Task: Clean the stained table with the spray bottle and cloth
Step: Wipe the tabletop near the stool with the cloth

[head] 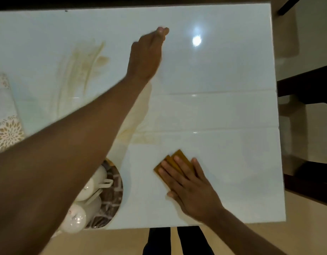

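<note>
Four R-hand fingers (177, 168) spread flat atop cloth (172, 161); L hand (146, 57) fingers bunched, empty.

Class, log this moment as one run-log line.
right hand: flat on folded orange cloth | left hand: reaching far | glossy white table: yellowish stain remains

Glossy, smooth white table (223, 111) – matt ochre cloth (172, 161) – glazed cups (96, 178)
</note>
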